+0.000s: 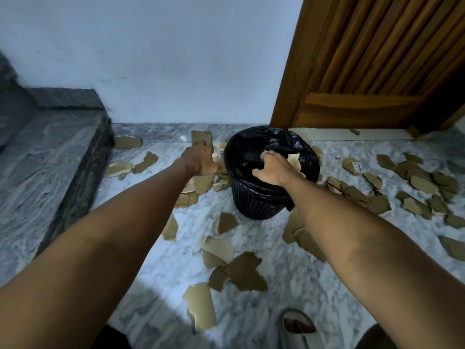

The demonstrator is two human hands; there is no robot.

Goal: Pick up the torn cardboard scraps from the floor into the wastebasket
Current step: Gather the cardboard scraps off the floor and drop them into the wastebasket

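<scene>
Now your right hand (275, 170) pinches a cardboard scrap (295, 160) over the wastebasket (261, 205) mouth; your left hand (200, 158) reaches with fingers loosely apart, more torn scraps (247, 272) on the floor (289, 285) just beyond its fingertips

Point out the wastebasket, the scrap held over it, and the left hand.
wastebasket (254, 207): head view, on its ribbed front wall.
held scrap (294, 159): head view, on the pale piece past the right hand's fingers.
left hand (198, 159): head view, on the back of the hand.

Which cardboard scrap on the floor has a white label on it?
The scrap with the white label lies right of the wastebasket, nearest the door side; the others are plain brown.
</scene>
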